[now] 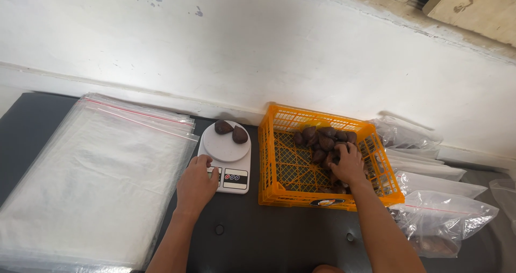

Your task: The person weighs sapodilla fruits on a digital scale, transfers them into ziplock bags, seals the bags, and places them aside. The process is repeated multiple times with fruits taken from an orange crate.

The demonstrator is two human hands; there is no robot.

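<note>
My left hand (196,184) rests on the near left corner of a small white kitchen scale (226,156), fingers curled, holding nothing. Two dark brown scaly fruits (231,131) lie on the scale's round plate. My right hand (349,164) reaches into an orange plastic crate (275,165) and lies on a heap of the same brown fruits (322,141); its fingers are bent among them, and whether it grips one is hidden.
A thick stack of clear zip bags (97,181) lies on the dark table at the left. More clear bags (441,208), some with fruit inside, are piled right of the crate. A white wall rises behind.
</note>
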